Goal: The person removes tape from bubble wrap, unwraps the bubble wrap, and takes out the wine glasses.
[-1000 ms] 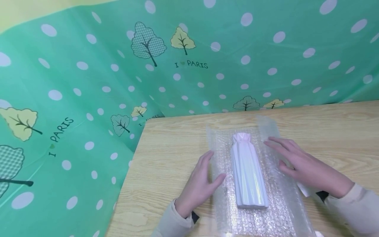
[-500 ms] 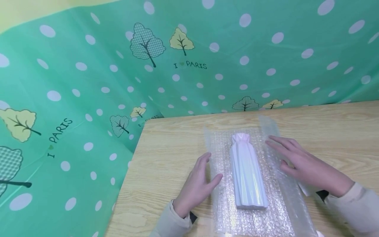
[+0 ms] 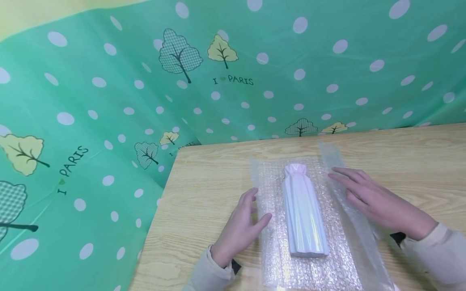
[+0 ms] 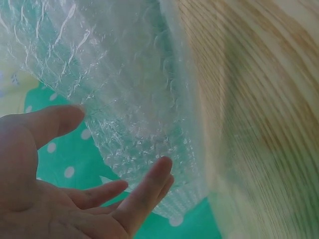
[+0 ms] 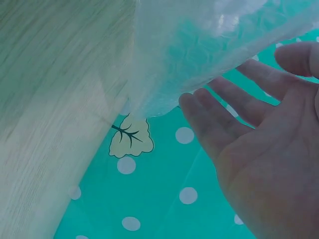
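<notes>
A glossy white pleated vase with a pinkish gathered neck lies on its side on a sheet of bubble wrap. By the sheet's left edge is my left hand, thumb spread apart from slightly bent fingers, nothing gripped. In the left wrist view the left fingertips are close to the wrap; whether they touch cannot be told. Along the raised right-hand edge of the wrap, my right hand has its fingers loosely extended. The right wrist view shows fingertips at the underside of that edge, the thumb apart.
The wooden table ends at the left and back against a green dotted cloth printed with trees and lettering. A small white item shows partly at the bottom, beside the wrap.
The wrap's right edge has lifted slightly near my right hand, whose thumb has drawn closer to its fingers. My left hand has shifted a little left. The vase stays on the wrap.
</notes>
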A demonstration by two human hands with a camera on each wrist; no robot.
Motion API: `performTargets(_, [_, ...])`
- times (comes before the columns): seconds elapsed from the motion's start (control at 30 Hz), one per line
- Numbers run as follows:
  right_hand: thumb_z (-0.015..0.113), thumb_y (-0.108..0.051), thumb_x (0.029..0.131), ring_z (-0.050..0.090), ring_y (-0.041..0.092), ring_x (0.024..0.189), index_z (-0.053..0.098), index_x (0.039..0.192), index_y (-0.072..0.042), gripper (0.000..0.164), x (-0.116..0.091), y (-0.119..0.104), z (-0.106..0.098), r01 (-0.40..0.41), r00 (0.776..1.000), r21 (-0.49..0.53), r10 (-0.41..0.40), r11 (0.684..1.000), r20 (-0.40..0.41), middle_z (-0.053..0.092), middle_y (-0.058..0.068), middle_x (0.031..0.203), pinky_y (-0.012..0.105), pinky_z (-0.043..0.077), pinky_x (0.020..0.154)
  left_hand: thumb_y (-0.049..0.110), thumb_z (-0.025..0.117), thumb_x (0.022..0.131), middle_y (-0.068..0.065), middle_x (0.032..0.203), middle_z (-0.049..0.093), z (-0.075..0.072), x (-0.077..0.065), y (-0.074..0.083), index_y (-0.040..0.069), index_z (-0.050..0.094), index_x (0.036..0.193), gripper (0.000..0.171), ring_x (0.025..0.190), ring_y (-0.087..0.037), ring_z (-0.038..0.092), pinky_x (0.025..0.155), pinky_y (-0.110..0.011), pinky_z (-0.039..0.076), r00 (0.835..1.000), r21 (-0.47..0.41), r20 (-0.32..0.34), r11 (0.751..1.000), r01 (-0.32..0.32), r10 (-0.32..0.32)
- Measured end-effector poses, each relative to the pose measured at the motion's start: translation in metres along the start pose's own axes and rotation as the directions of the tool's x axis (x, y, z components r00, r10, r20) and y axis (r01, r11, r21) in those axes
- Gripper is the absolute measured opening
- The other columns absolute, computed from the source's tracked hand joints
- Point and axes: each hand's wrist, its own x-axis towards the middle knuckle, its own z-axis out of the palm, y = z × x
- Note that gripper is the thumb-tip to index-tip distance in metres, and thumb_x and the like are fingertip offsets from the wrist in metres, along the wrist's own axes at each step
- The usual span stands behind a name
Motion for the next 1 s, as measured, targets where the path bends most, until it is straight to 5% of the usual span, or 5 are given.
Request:
performTargets(0.1, [0.049, -0.019, 0.105, 0.036, 0.036, 0.136, 0.042, 0.149, -0.012, 0.045, 0.001, -0.001, -0.002, -0.055, 0.998, 0.044, 0.054, 0.997, 0.032, 0.036, 0.013, 0.155, 0.038, 0.03, 0.117, 0.047, 0.059, 0.097, -0.009, 0.155, 0.036, -0.001, 0.0, 0.0, 0.012, 0.023, 0.157, 0.078, 0.119, -0.028, 0.06, 0.094, -0.038, 0.057, 1.0, 0.0, 0.006, 1.0, 0.001, -0.001])
performTargets(0.2, [0.052, -0.027, 0.104, 0.035, 0.039, 0.137, 0.043, 0.149, -0.012, 0.048, 0.002, -0.002, -0.004, -0.113, 0.992, 0.064, 0.109, 0.992, 0.062, 0.036, 0.014, 0.155, 0.063, 0.04, 0.098, 0.046, 0.06, 0.097, -0.008, 0.156, 0.035, -0.002, 0.0, 0.0, 0.012, 0.023, 0.157, 0.078, 0.119, -0.027, 0.06, 0.094, -0.037, 0.057, 1.0, 0.001, 0.012, 1.0, 0.003, -0.003])
performTargets(0.53, [0.063, -0.031, 0.098, 0.037, 0.042, 0.133, 0.045, 0.146, -0.005, 0.057, 0.0, 0.003, -0.005, -0.141, 0.988, 0.011, 0.14, 0.99, 0.059, 0.039, 0.02, 0.15, 0.068, 0.042, 0.096, 0.039, 0.064, 0.096, -0.011, 0.156, 0.035, -0.006, -0.001, -0.003, 0.01, 0.024, 0.156, 0.078, 0.119, -0.03, 0.061, 0.092, -0.034, 0.058, 0.999, 0.001, 0.024, 1.0, 0.023, -0.023])
performTargets(1.0, [0.071, -0.02, 0.092, 0.042, 0.044, 0.125, 0.049, 0.139, 0.001, 0.056, -0.005, 0.014, -0.003, -0.081, 0.996, -0.049, 0.082, 0.996, 0.024, 0.043, 0.026, 0.142, 0.067, 0.046, 0.09, 0.031, 0.068, 0.094, -0.013, 0.152, 0.042, -0.009, -0.002, -0.009, 0.005, 0.029, 0.153, 0.075, 0.116, -0.03, 0.063, 0.089, -0.034, 0.059, 0.999, 0.023, 0.022, 0.999, 0.03, -0.031])
